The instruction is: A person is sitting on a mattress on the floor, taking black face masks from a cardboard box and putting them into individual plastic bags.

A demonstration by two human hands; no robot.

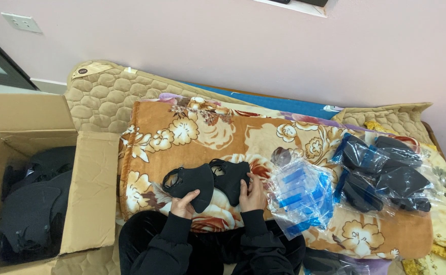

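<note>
Black sleeves (202,244) filled the bottom edge, nearest the camera. The left hand (183,205) gripped one black mask (192,184) at its lower edge, thumb over the fabric. The right hand (253,195) held a second mask (230,179) just beside the first, fingers closed on its side. Both masks lay over a floral blanket (243,135). Empty blue-strip bags (301,196) sat just right of the right hand, and bagged masks (383,173) farther right. A carton (88,198) of masks stood at the left.
</note>
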